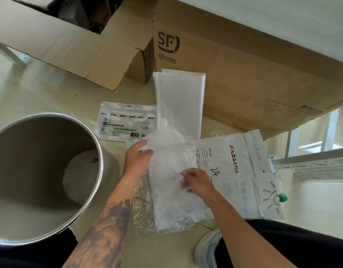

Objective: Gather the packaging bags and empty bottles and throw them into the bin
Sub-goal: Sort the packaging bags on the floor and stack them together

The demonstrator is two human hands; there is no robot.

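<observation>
the large cardboard box [244,74], printed "sf express", lies on the floor [41,93] across the top right. an open cardboard box [70,45] with flaps spread sits to its left. the steel bin [56,190] stands at lower left, mouth open, with white material visible at its bottom.

packaging bags lie on the floor between the bin and the large box. the jolda-printed bag [240,175] lies flat at right. a long white bag [181,101] lies with its far end against the large box. the translucent frosted bag [170,182] lies in the centre, overlapping the printed bag and the long white bag. a clear crinkled bag [141,207] lies partly beneath it. a small barcode-labelled bag [126,120] lies just beyond the bin.

a bottle with a green cap [282,197] shows at the right edge of the printed bag, mostly covered.

the left hand [136,157] pinches the far left edge of the frosted bag between thumb and fingers. the right hand [195,180] rests on the same bag with fingers curled; motion blur prevents confirming a grip.

a white shoe [207,248] is at the bottom.
</observation>
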